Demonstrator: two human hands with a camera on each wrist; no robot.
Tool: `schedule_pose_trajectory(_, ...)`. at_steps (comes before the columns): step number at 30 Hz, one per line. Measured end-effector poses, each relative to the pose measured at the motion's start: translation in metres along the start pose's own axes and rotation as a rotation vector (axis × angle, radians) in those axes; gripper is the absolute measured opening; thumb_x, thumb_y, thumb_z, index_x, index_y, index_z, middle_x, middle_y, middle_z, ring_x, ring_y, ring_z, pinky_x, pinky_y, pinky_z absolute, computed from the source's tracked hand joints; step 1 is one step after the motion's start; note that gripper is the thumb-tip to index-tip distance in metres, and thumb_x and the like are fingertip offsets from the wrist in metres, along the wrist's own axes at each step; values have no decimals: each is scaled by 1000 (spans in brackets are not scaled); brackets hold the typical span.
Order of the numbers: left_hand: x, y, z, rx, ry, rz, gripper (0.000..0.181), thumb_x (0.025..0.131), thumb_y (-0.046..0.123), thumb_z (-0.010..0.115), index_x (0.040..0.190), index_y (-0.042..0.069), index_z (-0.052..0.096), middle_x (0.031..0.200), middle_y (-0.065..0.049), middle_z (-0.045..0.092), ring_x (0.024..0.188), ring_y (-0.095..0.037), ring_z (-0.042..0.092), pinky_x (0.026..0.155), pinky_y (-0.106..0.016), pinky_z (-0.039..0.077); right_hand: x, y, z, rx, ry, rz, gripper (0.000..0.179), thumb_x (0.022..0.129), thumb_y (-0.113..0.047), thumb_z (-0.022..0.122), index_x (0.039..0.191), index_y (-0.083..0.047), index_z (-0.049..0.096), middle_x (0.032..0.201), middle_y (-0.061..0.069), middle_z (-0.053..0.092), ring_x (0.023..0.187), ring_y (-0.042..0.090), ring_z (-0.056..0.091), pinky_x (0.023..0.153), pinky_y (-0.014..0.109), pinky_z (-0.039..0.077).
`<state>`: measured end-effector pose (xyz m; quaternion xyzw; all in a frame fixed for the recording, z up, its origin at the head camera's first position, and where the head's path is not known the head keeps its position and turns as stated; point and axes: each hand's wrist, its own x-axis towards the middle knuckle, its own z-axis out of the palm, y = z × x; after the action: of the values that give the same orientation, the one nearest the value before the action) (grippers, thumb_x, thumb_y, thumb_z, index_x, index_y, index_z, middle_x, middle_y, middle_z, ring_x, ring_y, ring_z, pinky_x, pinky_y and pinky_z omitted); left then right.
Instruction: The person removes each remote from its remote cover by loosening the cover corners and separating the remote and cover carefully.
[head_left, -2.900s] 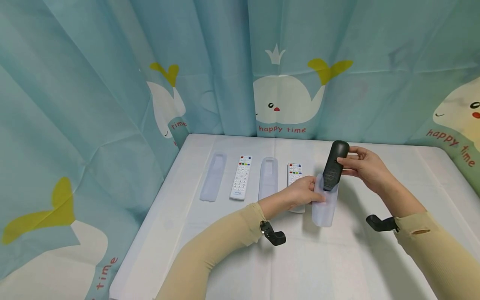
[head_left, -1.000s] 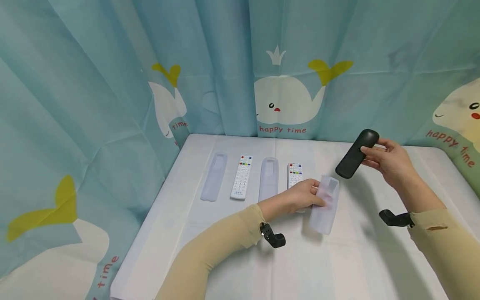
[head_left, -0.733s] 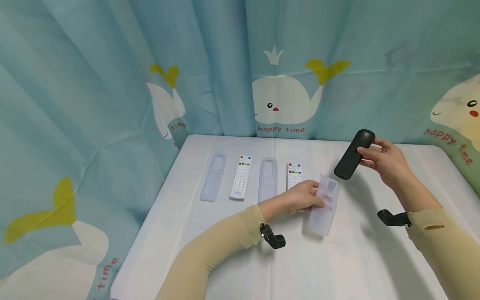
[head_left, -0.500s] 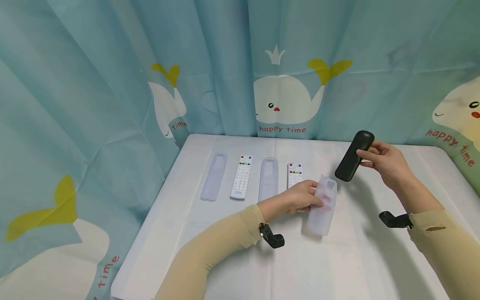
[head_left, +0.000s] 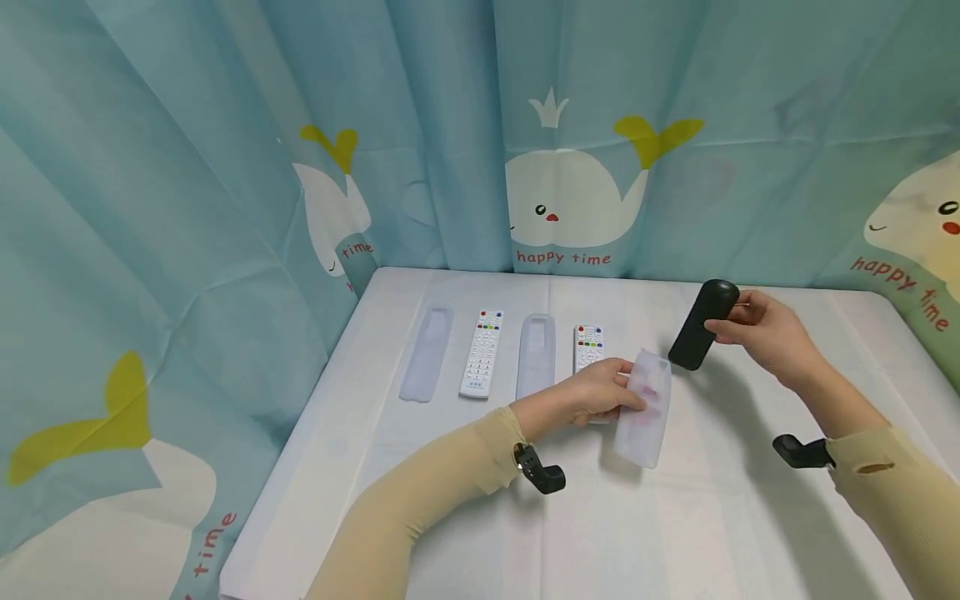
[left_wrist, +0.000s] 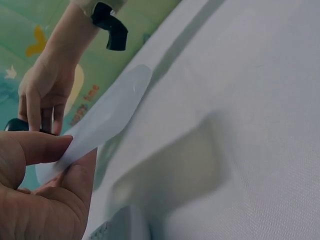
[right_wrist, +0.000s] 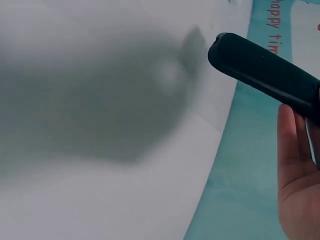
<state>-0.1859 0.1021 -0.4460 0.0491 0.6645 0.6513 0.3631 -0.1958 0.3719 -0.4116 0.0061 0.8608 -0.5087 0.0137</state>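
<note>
My left hand [head_left: 600,392] pinches a translucent remote control cover [head_left: 645,417] between thumb and fingers, tilted above the table. In the left wrist view the thumb lies on one face of the cover [left_wrist: 112,112], the fingers behind it. To its upper right, my right hand [head_left: 761,333] holds a black remote control [head_left: 703,325] slanted, its lower end close to the cover's upper end. The right wrist view shows the smooth dark face of the remote [right_wrist: 265,70] with fingers [right_wrist: 290,145] along its side. The two things are apart.
On the white table [head_left: 465,517] a second cover [head_left: 427,354], a white remote [head_left: 482,354], a third cover [head_left: 536,354] and another white remote [head_left: 589,346] lie in a row. My left hand partly hides the last one. A whale-print curtain [head_left: 442,167] hangs behind and at the left.
The black remote, earlier partly inside the cover, came out and moved up and right with my right hand. Since then it has lowered slightly; the left hand still holds the cover.
</note>
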Motion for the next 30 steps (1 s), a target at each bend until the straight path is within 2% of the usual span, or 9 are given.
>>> schedule_pose_trajectory(4,0,0,-2,13,2,-5,50,85,-14,72,129,2,57,109,-9,69,95,-23,69,87,-44,59,-6,0,0,-105,12,-23,47,98,-31,72,126,-1,50,102,-16,69,91,-3,66,76,12,50)
schedule_pose_trajectory(7,0,0,-2,17,4,-9,49,85,-13,73,129,3,57,109,-8,70,95,-23,70,86,-43,59,-9,1,1,-198,47,-67,44,96,-33,75,121,-3,55,107,-6,71,94,-11,58,74,11,47)
schedule_pose_trajectory(13,1,0,-1,30,16,-9,48,84,-13,73,126,3,58,109,-9,70,94,-23,70,85,-43,59,-14,10,3,-317,82,-194,27,94,-19,77,109,-5,59,116,16,65,89,-23,50,69,10,48)
schedule_pose_trajectory(18,3,-1,-1,21,7,-12,48,84,-14,73,127,2,58,109,-9,71,94,-24,70,87,-45,59,-18,23,5,-411,96,-323,25,91,-6,78,107,-8,60,120,16,70,93,-26,46,75,3,43)
schedule_pose_trajectory(21,4,-2,-1,15,-2,-11,48,85,-13,73,128,2,58,108,-9,71,95,-24,70,87,-45,59,-20,30,8,-489,103,-402,30,86,3,80,106,-10,61,121,11,72,96,-14,59,80,5,43)
schedule_pose_trajectory(24,6,-3,-1,10,-5,-12,47,86,-13,72,128,2,58,107,-8,70,95,-24,70,89,-46,58,-24,35,8,-582,73,-457,36,83,8,79,108,-10,61,120,13,72,102,16,70,83,25,52)
schedule_pose_trajectory(26,7,-3,-1,1,-9,-13,47,86,-14,71,128,2,57,107,-9,70,97,-24,70,90,-46,58,-26,39,8,-634,44,-474,40,81,10,79,111,-10,61,121,17,71,104,34,69,81,41,53)
schedule_pose_trajectory(28,7,-3,0,-7,-12,-18,48,86,-14,71,129,1,57,108,-9,69,97,-24,69,90,-47,57,-28,43,8,-663,16,-495,45,78,14,78,113,-9,61,121,20,70,105,40,68,80,52,52)
schedule_pose_trajectory(30,8,-2,0,-9,-15,-23,49,86,-14,71,130,1,57,107,-9,69,97,-24,69,91,-47,57,-30,48,8,-692,-7,-544,50,73,16,81,113,-7,60,121,21,70,105,42,68,80,54,53)
